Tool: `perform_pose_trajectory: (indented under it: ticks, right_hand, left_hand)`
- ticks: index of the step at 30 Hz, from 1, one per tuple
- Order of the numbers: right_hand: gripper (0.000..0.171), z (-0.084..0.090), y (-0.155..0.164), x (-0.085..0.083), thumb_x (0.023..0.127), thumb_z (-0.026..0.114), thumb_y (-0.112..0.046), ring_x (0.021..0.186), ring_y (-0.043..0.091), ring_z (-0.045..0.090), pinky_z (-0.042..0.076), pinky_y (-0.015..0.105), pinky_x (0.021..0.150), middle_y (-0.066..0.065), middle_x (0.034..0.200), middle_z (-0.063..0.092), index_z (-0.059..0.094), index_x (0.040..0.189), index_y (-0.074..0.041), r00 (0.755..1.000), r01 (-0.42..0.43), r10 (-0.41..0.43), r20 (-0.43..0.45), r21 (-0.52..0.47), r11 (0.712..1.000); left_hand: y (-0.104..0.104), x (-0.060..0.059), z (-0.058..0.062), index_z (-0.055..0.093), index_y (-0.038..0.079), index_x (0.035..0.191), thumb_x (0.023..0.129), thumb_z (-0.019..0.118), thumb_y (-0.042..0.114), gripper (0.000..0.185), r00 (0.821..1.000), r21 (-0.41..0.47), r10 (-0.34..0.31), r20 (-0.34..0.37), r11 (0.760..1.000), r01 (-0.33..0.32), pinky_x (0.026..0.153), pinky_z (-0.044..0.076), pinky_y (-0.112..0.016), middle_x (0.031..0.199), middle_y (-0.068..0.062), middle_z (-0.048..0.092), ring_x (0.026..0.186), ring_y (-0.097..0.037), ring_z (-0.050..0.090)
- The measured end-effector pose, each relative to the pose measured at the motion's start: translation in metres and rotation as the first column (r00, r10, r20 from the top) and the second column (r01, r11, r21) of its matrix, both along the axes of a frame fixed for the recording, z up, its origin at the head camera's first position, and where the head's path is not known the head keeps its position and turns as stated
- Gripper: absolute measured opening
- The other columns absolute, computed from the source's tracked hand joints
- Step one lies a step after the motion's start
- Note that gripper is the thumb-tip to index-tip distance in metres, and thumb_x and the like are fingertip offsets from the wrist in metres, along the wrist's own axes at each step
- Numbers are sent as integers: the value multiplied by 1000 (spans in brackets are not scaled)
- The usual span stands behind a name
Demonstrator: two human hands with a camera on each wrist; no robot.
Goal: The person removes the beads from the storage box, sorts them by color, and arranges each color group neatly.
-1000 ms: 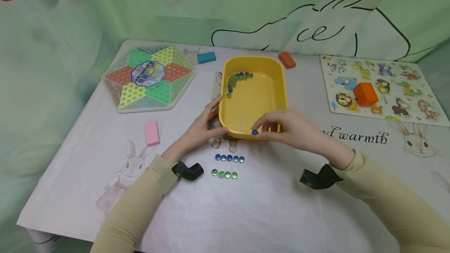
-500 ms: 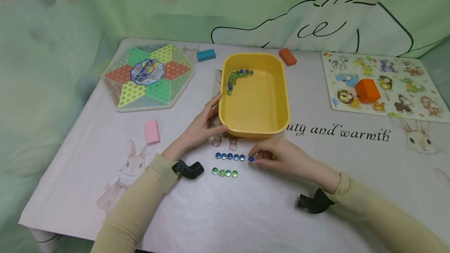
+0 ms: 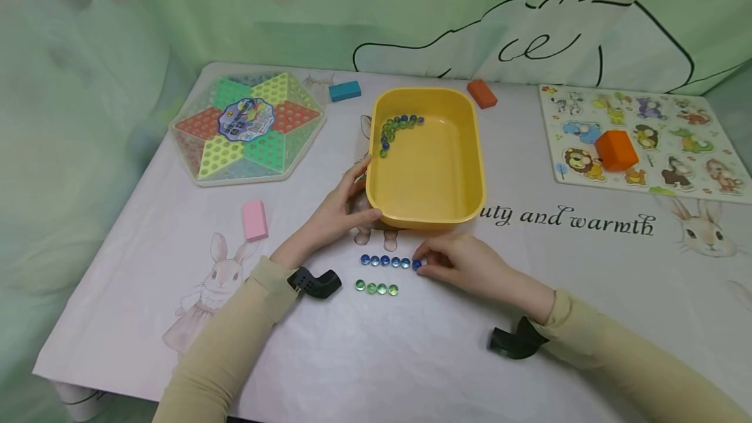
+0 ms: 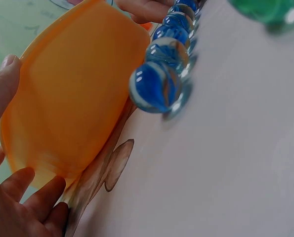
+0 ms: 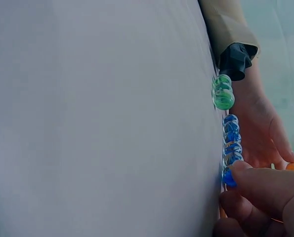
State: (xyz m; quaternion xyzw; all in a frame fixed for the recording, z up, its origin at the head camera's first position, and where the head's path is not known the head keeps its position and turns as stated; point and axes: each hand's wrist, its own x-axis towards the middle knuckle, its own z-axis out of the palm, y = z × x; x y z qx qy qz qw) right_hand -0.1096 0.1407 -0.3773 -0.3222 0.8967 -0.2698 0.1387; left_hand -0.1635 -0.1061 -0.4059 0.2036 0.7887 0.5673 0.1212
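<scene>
Sorting partly done: sixth blue glass marble point(image 3: 416, 264) is pinched by right hand point(image 3: 464, 267), yellow plastic tub point(image 3: 467, 168) gripped by left hand point(image 3: 337, 214), unsorted marbles point(image 3: 396, 129) left inside.

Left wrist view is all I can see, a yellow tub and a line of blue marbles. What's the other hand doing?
Observer: The right hand pinches a blue marble at the right end of the blue row.
Operator: Are there any other marbles on the table?
Observer: Yes, a shorter row of green marbles lies in front of the blue one, nearer the person.
Operator: Is the tub empty?
Observer: No. The yellow tub holds a curved line of mixed blue and green marbles in its far left corner.
Operator: And my hand's grip?
Observer: The left hand holds the tub's near left corner.
</scene>
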Motion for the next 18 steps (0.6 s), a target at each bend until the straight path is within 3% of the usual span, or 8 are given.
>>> perform_pose_trajectory:
  ticks: [8, 12, 18]
  right_hand:
    - [15, 0, -2, 0, 81, 71, -22, 62, 3, 46, 41, 18, 57, -12, 69, 53, 68, 93, -13, 1000, 12, -12, -2, 15, 1000]
    - [16, 2, -1, 0, 81, 71, -22, 62, 3, 45, 40, 18, 57, -12, 69, 53, 68, 95, -14, 1000, 7, -7, 10, 24, 1000]
    - [17, 9, 2, -2, 82, 69, -21, 62, 2, 44, 39, 19, 57, -12, 69, 51, 66, 98, -15, 999, -32, 29, 43, 65, 997]
  left_hand:
    - [3, 14, 31, 6, 13, 150, 88, 62, 11, 84, 1000, -10, 0, 29, 1000, 0, 113, 16, -48, 154, -16, 15, 136, -32, 30]
    - [3, 14, 31, 6, 12, 149, 88, 62, 10, 84, 1000, -7, 2, 30, 1000, -2, 113, 17, -48, 153, -17, 15, 136, -32, 30]
    - [2, 5, 10, 6, 24, 150, 86, 65, 14, 87, 999, -3, 15, 33, 1000, -15, 113, 16, -45, 155, -8, 15, 136, -24, 31]
